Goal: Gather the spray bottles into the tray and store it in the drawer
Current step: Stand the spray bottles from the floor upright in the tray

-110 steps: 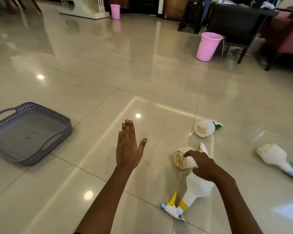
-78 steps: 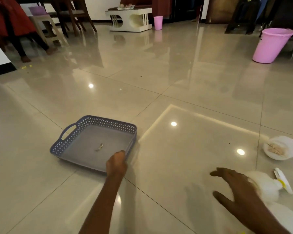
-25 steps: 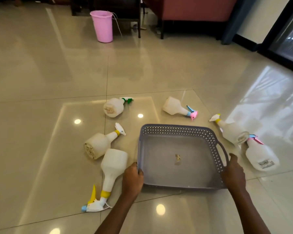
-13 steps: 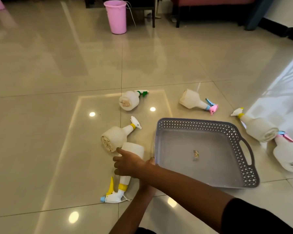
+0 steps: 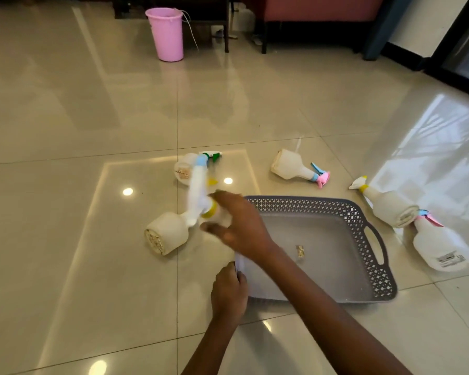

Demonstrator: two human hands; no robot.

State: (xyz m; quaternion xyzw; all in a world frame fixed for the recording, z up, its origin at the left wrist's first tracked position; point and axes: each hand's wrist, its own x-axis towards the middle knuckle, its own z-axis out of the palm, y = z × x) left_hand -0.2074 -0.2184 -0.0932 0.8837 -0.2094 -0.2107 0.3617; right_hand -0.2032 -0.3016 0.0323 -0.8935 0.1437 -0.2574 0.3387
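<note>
Right hand [image 5: 238, 228] now lifted the yellow-collared spray bottle [image 5: 198, 193] off the floor, fingers wrapped round it, blurry tho | left hand [image 5: 229, 292] gripping tray [image 5: 363, 220] corner | five bottles on floor around the tray

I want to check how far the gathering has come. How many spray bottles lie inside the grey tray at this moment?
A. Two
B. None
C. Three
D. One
B: the grey tray holds only a small scrap; the bottles lie on the floor around it, and the blurred one in the right hand, the yellow-collared spray bottle, is lifted at the tray's left edge, not inside.
</note>
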